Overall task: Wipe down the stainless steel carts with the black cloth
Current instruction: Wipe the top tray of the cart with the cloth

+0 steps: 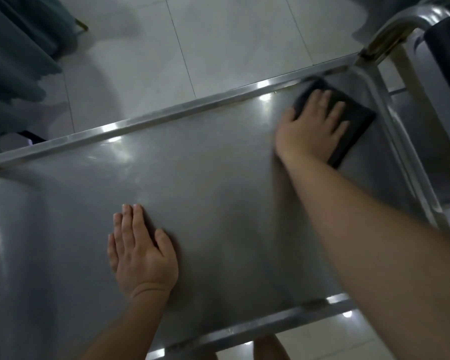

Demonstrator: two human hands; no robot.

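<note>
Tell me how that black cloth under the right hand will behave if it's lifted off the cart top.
The black cloth would probably go limp and unfold: it lies flat as a thin folded pad under the right hand. It is likely light, being so thin. It probably slides easily on the cart top, whose steel looks smooth and glossy.

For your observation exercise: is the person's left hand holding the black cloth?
No, the left hand rests flat on the bare cart top; the right hand presses the black cloth.
</note>
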